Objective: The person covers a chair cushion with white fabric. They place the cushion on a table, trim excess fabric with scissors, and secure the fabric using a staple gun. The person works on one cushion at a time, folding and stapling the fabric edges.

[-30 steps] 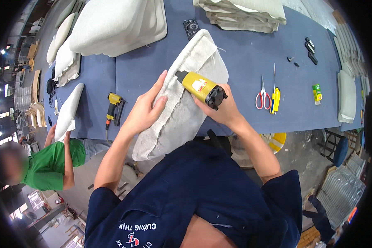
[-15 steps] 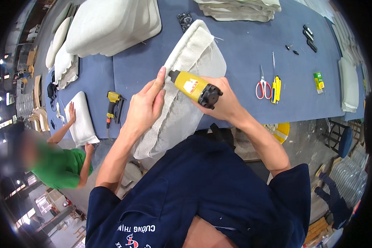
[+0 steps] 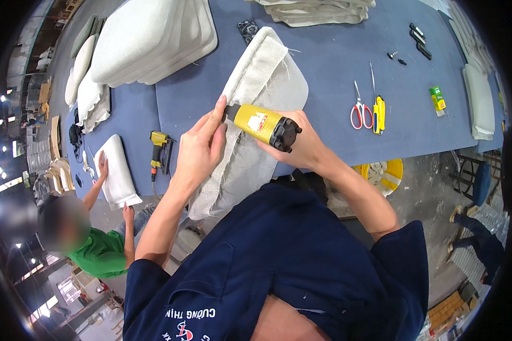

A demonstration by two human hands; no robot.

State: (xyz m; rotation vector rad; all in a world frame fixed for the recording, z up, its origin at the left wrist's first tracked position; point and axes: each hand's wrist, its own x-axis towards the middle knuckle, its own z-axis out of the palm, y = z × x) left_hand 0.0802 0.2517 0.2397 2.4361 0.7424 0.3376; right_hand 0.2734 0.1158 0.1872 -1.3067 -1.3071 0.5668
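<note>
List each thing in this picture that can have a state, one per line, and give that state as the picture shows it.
Yellow staple gun: held in right hand, nose on the cushion edge.
Grey cushion panel: flat on the blue table, pressed by left hand.
Red-handled scissors: closed, lying on table.
Second staple gun: lying unused.
Stacked cushions: piled.

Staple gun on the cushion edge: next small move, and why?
Probably slide the yellow staple gun a little further along the folded fabric edge of the grey seat cushion. The right hand grips it nose-down on that edge, while the left hand presses the fabric flat right beside the nose.
</note>
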